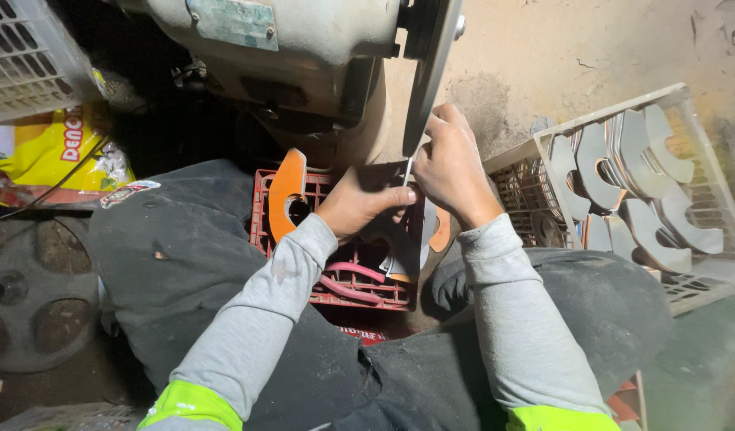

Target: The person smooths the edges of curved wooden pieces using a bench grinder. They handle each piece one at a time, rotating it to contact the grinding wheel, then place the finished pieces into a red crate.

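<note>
I am pressing a flat C-shaped metal plate (405,239) edge-on against the spinning grinding wheel (428,76); my left hand (359,203) is gripping the plate's lower part over the red plastic crate (335,275), while my right hand (451,168) is pinching its upper edge at the wheel; I judge this the grinding step; next calls for steady pressure; smooth grey plates are filling the pale crate (679,112) to my right.

Metal plates (639,183) in crate (707,152), right
</note>
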